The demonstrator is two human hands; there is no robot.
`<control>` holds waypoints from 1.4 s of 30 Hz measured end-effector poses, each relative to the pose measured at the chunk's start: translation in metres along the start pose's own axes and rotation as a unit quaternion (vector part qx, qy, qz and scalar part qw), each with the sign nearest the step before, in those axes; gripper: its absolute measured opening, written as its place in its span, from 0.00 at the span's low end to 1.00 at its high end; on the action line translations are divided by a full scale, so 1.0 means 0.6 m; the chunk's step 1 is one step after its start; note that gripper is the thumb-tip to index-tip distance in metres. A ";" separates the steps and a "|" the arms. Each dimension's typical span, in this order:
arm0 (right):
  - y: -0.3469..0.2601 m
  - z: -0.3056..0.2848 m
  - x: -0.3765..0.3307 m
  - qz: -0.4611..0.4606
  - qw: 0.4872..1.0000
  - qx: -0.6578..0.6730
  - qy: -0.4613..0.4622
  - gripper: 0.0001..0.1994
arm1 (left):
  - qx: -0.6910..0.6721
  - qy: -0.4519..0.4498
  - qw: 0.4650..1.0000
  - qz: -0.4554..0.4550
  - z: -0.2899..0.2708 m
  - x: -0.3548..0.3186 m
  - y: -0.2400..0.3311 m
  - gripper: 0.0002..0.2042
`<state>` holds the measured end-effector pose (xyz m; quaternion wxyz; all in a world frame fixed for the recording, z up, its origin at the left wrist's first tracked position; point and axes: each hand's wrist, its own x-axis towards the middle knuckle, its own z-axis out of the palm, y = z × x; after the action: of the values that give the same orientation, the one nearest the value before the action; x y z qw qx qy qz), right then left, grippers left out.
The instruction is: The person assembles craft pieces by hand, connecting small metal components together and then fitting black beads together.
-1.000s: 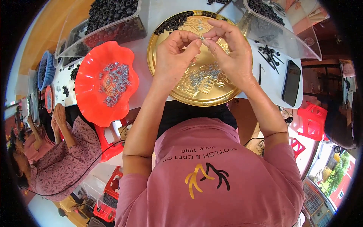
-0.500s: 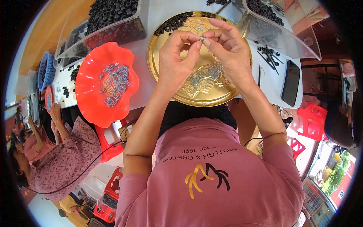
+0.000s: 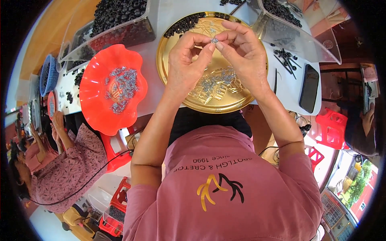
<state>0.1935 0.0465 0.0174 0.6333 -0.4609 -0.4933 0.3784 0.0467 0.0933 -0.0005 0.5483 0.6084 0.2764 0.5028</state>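
Above the round gold tray, my left hand and my right hand meet fingertip to fingertip. Both pinch one small silvery metal piece between thumb and forefinger; its exact kind is too small to make out. My right hand's other fingers are raised and bent. Below the hands, a loose pile of similar silvery pieces lies on the tray. Small black ring-like parts crowd the tray's far left edge. To the left, a red scalloped dish holds more silvery pieces.
Clear plastic bins of black parts stand at the far left and far right. A black phone and thin black sticks with black parts lie on the right. Another person sits at the left, near a blue basket.
The small metal piece has turned slightly between my fingertips; my hands have hardly moved. At the far right edge, another person's hand has come into view.
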 end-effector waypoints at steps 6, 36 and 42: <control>-0.006 -0.002 -0.003 0.052 0.998 -0.025 -0.002 0.13 | 0.167 0.020 0.976 0.141 -0.008 0.009 0.000 0.07; -0.003 -0.007 0.017 0.246 0.965 0.082 -0.043 0.12 | 0.340 0.053 0.898 0.274 -0.006 0.006 -0.001 0.09; 0.003 -0.007 0.012 0.191 0.975 0.101 -0.060 0.13 | 0.305 0.072 0.914 0.259 -0.004 0.009 0.010 0.07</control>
<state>0.1990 0.0527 0.0173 0.5620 -0.4567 -0.3927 0.5669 0.0449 0.0975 0.0064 0.1650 0.7587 0.2877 0.5607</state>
